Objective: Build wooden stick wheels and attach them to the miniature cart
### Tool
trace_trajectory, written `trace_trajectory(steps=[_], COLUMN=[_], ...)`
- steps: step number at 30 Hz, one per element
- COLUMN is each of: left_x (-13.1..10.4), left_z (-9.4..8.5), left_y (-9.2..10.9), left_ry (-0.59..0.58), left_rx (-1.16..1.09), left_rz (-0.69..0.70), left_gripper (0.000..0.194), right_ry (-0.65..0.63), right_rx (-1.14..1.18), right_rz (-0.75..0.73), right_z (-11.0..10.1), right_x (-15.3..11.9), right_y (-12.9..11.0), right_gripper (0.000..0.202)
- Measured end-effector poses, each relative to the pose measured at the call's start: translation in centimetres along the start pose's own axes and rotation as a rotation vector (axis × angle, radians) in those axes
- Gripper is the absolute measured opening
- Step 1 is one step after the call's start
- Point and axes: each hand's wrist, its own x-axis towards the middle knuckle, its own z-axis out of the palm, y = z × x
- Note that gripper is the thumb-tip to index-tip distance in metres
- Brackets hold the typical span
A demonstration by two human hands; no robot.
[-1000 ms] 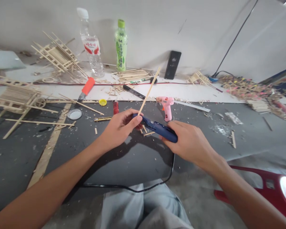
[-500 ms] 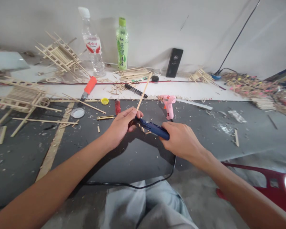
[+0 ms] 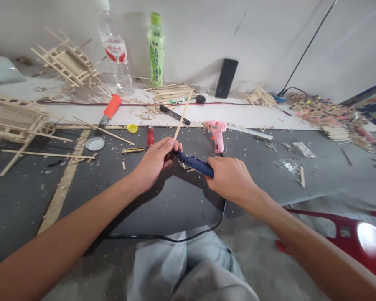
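Note:
My left hand (image 3: 156,160) is closed on a thin wooden stick (image 3: 183,116), pinched near its lower end and slanting up and away. My right hand (image 3: 230,177) wraps round the handle of a dark blue hand tool (image 3: 196,163). The tool's front end reaches the left fingers, by the stick's lower end; its tip is hidden there, so I cannot tell its exact kind. Just beyond the right hand, a pink glue gun (image 3: 217,136) lies on the dark tabletop (image 3: 163,213). Short wooden pieces lie beneath the tool.
Wooden stick models (image 3: 72,62) stand at the left. A clear bottle (image 3: 115,54), a green bottle (image 3: 156,52) and a phone (image 3: 226,78) are by the wall. An orange-handled knife (image 3: 112,107) and a black marker (image 3: 174,115) lie nearer. A black cable (image 3: 175,240) crosses the table's front edge.
The whole view has shifted slightly, so things appear a little further left and higher. Both hands keep their holds on the stick and the blue tool, nearly in the same pose.

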Motion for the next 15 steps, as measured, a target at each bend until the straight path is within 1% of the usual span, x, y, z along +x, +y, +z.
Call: trace_trajectory(steps=[7, 12, 15], left_x=[0.4, 0.1, -0.1], left_z=[-0.3, -0.3, -0.2], left_y=[-0.2, 0.5, 1.0], left_ry=[0.025, 0.066, 0.086], left_rx=[-0.012, -0.014, -0.045], left_rz=[0.028, 0.102, 0.15], left_gripper=[0.03, 0.03, 0.027], right_ry=[0.005, 0.04, 0.046], right_rx=[-0.001, 0.047, 0.116], right_rz=[-0.007, 0.04, 0.053], right_z=[0.0, -0.4, -0.1], right_x=[0.6, 0.3, -0.2], right_y=[0.2, 0.4, 1.2], right_gripper=[0.026, 0.021, 0.019])
